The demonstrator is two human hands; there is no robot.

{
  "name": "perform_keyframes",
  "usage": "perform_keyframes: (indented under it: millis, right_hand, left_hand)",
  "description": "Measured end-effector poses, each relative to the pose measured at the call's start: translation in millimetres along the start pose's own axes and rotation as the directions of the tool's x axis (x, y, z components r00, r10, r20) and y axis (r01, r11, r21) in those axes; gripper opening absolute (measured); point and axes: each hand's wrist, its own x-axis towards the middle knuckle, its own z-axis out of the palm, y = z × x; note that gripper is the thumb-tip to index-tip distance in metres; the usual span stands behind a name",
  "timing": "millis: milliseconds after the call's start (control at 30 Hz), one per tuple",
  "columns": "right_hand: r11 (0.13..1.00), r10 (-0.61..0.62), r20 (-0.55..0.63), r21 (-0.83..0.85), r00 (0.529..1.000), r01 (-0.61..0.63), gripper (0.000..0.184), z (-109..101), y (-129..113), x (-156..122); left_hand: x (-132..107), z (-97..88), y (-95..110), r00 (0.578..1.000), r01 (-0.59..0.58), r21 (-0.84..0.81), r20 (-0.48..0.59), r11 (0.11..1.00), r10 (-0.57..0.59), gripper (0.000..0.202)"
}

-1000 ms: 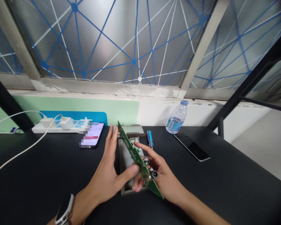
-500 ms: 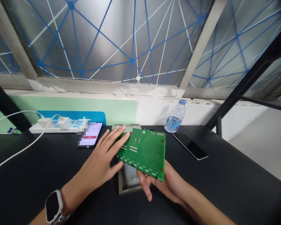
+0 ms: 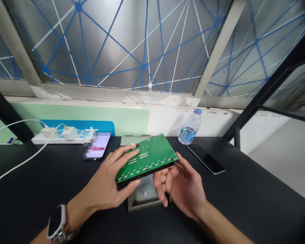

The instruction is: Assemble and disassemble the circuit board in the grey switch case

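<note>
A green circuit board (image 3: 148, 156) is held level above a grey metal case (image 3: 144, 196) on the black table, its bare solder side up. My left hand (image 3: 109, 184) grips the board's left end, fingers on top and thumb under the near edge. My right hand (image 3: 179, 184) supports the right end from below, palm turned up, fingers curled under the board's edge. A watch sits on my left wrist.
A lit phone (image 3: 98, 149) lies left of the board, a dark phone (image 3: 205, 158) to the right, and a water bottle (image 3: 190, 127) behind it. A white power strip (image 3: 63, 135) with chargers and cables runs along the back left wall.
The board has turned from edge-on to flat with its solder side up. My left hand moved from lying beside it to gripping its left end; my right hand shifted under the right end.
</note>
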Motion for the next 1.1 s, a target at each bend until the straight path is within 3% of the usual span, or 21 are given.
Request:
perform_keyframes:
  millis: [67, 200, 267, 500, 667, 900, 1100]
  right_hand:
    - [0.999, -0.050, -0.047, -0.020, 0.998, 0.049, 0.069, 0, -1, 0]
    - [0.977, -0.175, -0.174, -0.152, 0.969, 0.149, 0.041, 1, 3, 2]
    - [0.970, -0.197, -0.219, -0.187, 0.955, 0.157, 0.035, 1, 4, 3]
    - [0.987, -0.162, -0.328, -0.046, 0.931, 0.156, 0.028, -3, 0, 5]
    - [0.996, -0.078, -0.322, 0.013, 0.943, 0.087, 0.033, -2, -1, 4]
    - [0.994, 0.022, -0.271, 0.110, 0.962, 0.008, 0.043, -6, 1, 5]
    - [0.964, 0.050, -0.245, 0.266, 0.968, 0.017, 0.045, -12, 2, 5]
  left_hand:
    - [0, 0.4, -1, 1.000, 0.006, -0.012, -0.011, 1.000, -0.006, 0.065]
    - [0, 2.0, -1, 1.000, -0.001, -0.031, -0.027, 1.000, 0.000, 0.061]
    - [1, 2.7, 0, 0.998, -0.017, -0.047, -0.054, 0.999, 0.014, 0.054]
    - [3, -1.4, 0, 0.968, -0.171, -0.148, -0.210, 0.974, 0.138, 0.033]
    - [5, -6.1, -1, 0.958, -0.194, -0.265, -0.258, 0.945, 0.124, 0.025]
    - [6, -5.6, 4, 0.962, -0.129, -0.317, -0.270, 0.940, 0.041, 0.023]
    - [4, -6.6, 1, 0.978, -0.093, -0.356, -0.210, 0.930, 0.018, 0.033]
